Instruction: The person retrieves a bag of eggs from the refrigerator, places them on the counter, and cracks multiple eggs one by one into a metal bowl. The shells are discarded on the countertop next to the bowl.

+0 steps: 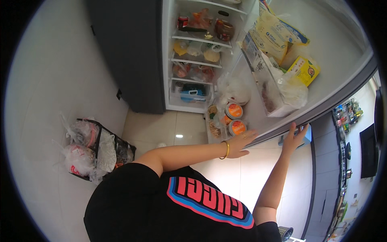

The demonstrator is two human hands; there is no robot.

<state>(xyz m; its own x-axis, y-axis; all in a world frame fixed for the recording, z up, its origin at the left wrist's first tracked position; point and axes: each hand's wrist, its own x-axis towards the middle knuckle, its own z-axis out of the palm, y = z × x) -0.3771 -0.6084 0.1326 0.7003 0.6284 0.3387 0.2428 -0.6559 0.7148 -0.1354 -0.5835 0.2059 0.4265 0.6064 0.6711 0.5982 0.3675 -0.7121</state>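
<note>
A refrigerator stands open, its wide door (342,52) swung out to the right. My left hand (238,143), with a gold bangle at the wrist, is at the near lower end of the door edge, fingers stretched and thumb apart. Further right, my right hand (293,140) lies against the door's dark outer edge with its fingers spread. Neither hand holds anything that I can see. Close to my left fingers, two orange-lidded jars (237,127) sit in the door's lowest bin. Above them, another door bin carries a yellow box (304,71), a yellow bag (278,34) and clear plastic bags.
Shelves (197,62) inside the refrigerator hold jars, a red can and bagged food. A black-framed rack (98,141) full of plastic bags stands by the left wall. At right are grey cabinets (324,161) and a light-blue object (307,135) behind the door.
</note>
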